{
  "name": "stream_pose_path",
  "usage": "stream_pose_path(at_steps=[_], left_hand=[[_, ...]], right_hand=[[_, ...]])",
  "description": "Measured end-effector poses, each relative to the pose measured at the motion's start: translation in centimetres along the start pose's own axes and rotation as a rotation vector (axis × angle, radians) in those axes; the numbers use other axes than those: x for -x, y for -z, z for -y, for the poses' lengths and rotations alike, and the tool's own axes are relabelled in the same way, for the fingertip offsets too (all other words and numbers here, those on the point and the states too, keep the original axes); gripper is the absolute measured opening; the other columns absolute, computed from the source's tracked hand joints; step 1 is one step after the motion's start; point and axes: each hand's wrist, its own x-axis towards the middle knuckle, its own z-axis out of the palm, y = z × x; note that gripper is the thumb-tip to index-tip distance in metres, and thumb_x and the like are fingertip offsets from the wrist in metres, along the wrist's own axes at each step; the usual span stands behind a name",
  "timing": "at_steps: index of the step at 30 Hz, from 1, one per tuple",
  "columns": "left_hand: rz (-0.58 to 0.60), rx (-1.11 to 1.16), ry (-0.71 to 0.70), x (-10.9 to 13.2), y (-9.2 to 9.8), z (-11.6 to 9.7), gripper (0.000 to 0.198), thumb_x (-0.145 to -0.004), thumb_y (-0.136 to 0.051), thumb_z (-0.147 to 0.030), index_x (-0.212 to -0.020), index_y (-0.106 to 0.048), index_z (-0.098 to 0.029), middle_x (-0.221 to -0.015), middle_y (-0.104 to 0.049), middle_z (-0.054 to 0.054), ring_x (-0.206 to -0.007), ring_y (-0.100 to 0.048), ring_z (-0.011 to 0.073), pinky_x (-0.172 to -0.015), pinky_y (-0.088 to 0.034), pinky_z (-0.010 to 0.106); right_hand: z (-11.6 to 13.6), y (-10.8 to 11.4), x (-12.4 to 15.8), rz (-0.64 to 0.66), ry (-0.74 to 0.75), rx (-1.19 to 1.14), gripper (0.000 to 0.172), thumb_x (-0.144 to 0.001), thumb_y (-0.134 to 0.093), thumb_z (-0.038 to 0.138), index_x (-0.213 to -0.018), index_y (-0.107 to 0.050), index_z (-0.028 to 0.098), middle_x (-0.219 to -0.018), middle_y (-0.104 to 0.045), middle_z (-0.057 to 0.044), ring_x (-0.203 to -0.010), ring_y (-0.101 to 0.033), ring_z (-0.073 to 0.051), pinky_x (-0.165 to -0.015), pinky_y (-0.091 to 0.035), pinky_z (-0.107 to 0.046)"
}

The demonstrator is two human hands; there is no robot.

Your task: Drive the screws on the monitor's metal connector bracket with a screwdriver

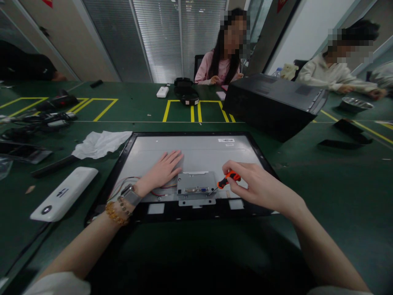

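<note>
An opened monitor panel (196, 153), grey metal inside a black frame, lies flat on the green table. Near its front edge sits a metal connector box (196, 181) with a white port and a blue VGA port. My left hand (164, 170) rests flat on the panel just left of the box, fingers spread, over thin coloured wires (125, 180). My right hand (251, 184) grips an orange and black screwdriver (229, 178). The screwdriver's shaft points down-left to the right end of the box's port side; whether the tip touches a screw is too small to tell.
Left of the panel are a white power bank-like device (64, 194), crumpled tissue (102, 144) and tangled cables (39, 119). A large black casing (273, 106) stands behind right, near a metal bowl (356, 105) and black strips (346, 135). Two people (219, 69) sit across the table.
</note>
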Motion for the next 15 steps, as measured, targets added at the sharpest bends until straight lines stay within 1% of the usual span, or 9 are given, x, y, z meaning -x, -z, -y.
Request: stream_pose_path(at_steps=[4,7,9,11,13,15], left_hand=[[-0.011,0.008,-0.004,0.01,-0.04,0.06,0.058,-0.104,-0.024,-0.05,-0.151,-0.03,-0.017,-0.159,-0.023,0.01,-0.146,-0.02,0.0265,-0.118,-0.016,0.047],[-0.018,0.011,-0.01,0.02,-0.12,0.12,0.059,-0.104,-0.024,-0.051,-0.151,-0.03,-0.017,-0.159,-0.023,0.01,-0.146,-0.02,0.0267,-0.118,-0.017,0.048],[-0.017,0.009,-0.011,0.02,-0.18,0.16,0.059,-0.104,-0.024,-0.051,-0.151,-0.029,-0.017,-0.159,-0.023,0.011,-0.146,-0.02,0.0269,-0.117,-0.017,0.048],[-0.014,0.01,-0.01,0.01,-0.24,0.19,0.059,-0.104,-0.024,-0.051,-0.151,-0.029,-0.017,-0.159,-0.023,0.011,-0.146,-0.02,0.0269,-0.117,-0.017,0.048],[-0.015,0.017,-0.009,0.0,-0.26,0.2,0.058,-0.104,-0.025,-0.051,-0.152,-0.029,-0.017,-0.159,-0.024,0.011,-0.146,-0.021,0.0267,-0.117,-0.017,0.048],[-0.019,0.024,-0.007,0.0,-0.24,0.19,0.058,-0.104,-0.025,-0.051,-0.152,-0.029,-0.018,-0.159,-0.024,0.01,-0.146,-0.021,0.0265,-0.117,-0.016,0.048]], right_hand=[[-0.06,-0.27,-0.15,0.012,-0.007,0.02,0.016,-0.098,-0.044,0.033,-0.097,-0.055,0.021,-0.067,-0.062,0.0,-0.056,-0.057,-0.016,-0.059,-0.038,-0.027],[0.18,-0.38,-0.23,0.031,-0.014,-0.005,0.023,-0.099,-0.041,0.039,-0.096,-0.056,0.021,-0.065,-0.062,0.001,-0.055,-0.055,-0.015,-0.058,-0.036,-0.027],[0.37,-0.3,-0.18,0.043,-0.02,-0.05,0.022,-0.1,-0.04,0.037,-0.099,-0.054,0.02,-0.07,-0.064,-0.001,-0.06,-0.057,-0.016,-0.061,-0.038,-0.029],[0.47,-0.1,-0.08,0.047,-0.003,-0.098,0.017,-0.098,-0.039,0.03,-0.102,-0.052,0.019,-0.081,-0.065,-0.003,-0.069,-0.059,-0.018,-0.068,-0.041,-0.031],[0.47,0.1,0.01,0.039,0.028,-0.126,0.016,-0.094,-0.04,0.024,-0.104,-0.051,0.019,-0.092,-0.064,-0.006,-0.08,-0.059,-0.02,-0.074,-0.043,-0.034],[0.42,0.18,0.02,0.029,0.045,-0.143,0.015,-0.092,-0.041,0.02,-0.103,-0.051,0.019,-0.098,-0.062,-0.008,-0.086,-0.058,-0.021,-0.078,-0.044,-0.036]])
